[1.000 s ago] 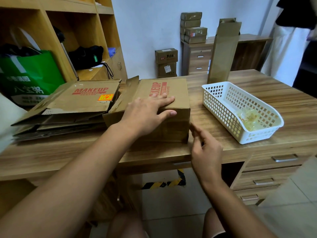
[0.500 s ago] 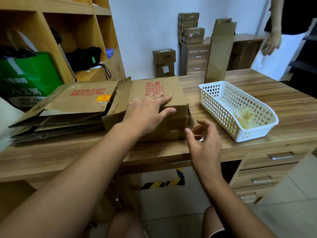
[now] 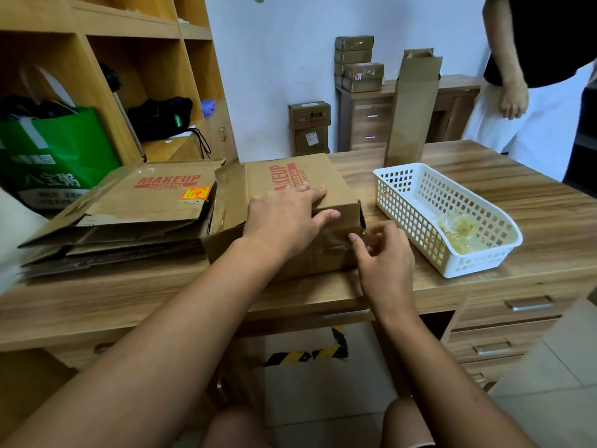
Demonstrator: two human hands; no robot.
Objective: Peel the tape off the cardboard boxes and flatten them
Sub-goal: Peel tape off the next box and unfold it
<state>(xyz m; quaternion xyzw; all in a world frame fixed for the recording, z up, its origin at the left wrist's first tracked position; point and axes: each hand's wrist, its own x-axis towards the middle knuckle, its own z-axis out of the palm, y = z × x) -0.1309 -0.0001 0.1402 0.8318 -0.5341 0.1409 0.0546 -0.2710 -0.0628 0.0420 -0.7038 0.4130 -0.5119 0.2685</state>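
A brown cardboard box [image 3: 302,177] printed "MAKEUP" in red lies on the wooden desk [image 3: 533,202], one flap raised on its left side. My left hand [image 3: 284,218] rests flat on the box top, fingers straight, thumb over the near edge. Clear tape [image 3: 334,242] runs across the box's near face to its right corner. My right hand [image 3: 384,257] is at that corner, thumb and curled fingers pinching the loose end of the tape. Left of the box lies a stack of flattened boxes [image 3: 145,202].
A white plastic basket [image 3: 416,202] holding wads of peeled tape [image 3: 462,231] stands to the right. A tall narrow carton [image 3: 410,111] stands upright behind it. Another person [image 3: 517,92] stands at the back right. A green bag [image 3: 55,156] sits on the left shelves.
My right hand has risen from the desk edge to the box's near right corner and closed on the tape end. My left hand stays on the box top. The other person has stepped into view.
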